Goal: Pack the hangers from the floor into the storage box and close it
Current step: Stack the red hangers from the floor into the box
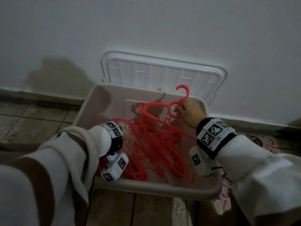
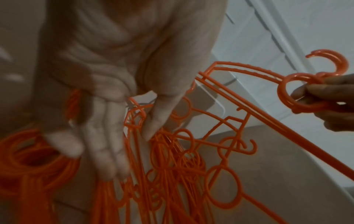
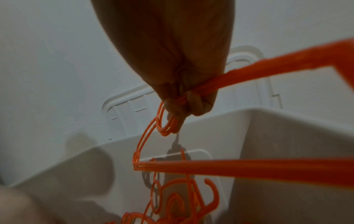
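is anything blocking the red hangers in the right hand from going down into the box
Nothing visible blocks them. The beige plastic storage box is open, its white lid leaning on the wall behind. The right hand holds the red plastic hangers by the neck ring, above the red hanger pile where the left hand rests.

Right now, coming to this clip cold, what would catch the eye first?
The tangle of red hangers piled in the open storage box on the tiled floor stands out against the dim room. Above the pile, the right hand grips a raised hanger by the ring under its hook, while the left hand reaches open-fingered into the heap. The white lid leans upright against the wall behind the box.
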Tool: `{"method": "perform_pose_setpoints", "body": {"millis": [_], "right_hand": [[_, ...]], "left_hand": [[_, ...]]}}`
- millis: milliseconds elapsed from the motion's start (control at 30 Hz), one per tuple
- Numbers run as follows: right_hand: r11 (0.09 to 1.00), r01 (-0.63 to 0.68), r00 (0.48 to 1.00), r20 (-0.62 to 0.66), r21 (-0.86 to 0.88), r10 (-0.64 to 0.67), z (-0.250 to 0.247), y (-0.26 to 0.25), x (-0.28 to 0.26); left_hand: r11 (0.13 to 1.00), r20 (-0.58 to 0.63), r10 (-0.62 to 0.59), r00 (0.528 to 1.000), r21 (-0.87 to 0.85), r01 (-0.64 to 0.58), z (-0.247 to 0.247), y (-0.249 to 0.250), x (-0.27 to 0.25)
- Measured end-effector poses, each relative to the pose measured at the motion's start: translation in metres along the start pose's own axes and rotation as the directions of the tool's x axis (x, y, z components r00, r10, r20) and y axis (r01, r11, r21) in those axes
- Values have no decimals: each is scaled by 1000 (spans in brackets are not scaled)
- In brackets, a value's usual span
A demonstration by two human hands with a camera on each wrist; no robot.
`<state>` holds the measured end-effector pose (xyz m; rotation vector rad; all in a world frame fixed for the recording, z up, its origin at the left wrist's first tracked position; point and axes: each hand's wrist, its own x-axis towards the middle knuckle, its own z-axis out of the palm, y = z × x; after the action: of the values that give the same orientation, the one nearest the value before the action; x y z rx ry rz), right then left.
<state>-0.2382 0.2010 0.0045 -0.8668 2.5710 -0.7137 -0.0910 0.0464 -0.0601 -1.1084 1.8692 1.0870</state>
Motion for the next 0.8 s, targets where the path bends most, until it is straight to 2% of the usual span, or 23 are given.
{"method": "perform_pose_setpoints", "body": {"millis": [67, 100, 267, 400, 600, 800], "right_hand": [[1000, 3, 999, 37, -27, -2, 0, 3, -2], [999, 10, 998, 54, -38, -8, -1, 4, -2], [998, 42, 993, 115, -43, -37, -1, 10, -2], [998, 58, 990, 134, -39, -53, 0, 15, -3], [996, 46, 985, 168, -81, -32, 0, 15, -4], [984, 63, 986, 164, -164, -35, -3, 8, -7]], "left_hand": [[993, 146, -38, 989, -109, 54, 2, 0, 8], [987, 182, -46, 982, -142, 73, 2, -1, 16], [996, 150, -32, 988, 90, 19, 5, -3, 36], [986, 182, -25, 983, 164, -5, 10, 0, 39], [999, 239, -19, 971, -23, 25, 13, 0, 46], [980, 161, 48, 986, -196, -16, 12, 5, 29]]}}
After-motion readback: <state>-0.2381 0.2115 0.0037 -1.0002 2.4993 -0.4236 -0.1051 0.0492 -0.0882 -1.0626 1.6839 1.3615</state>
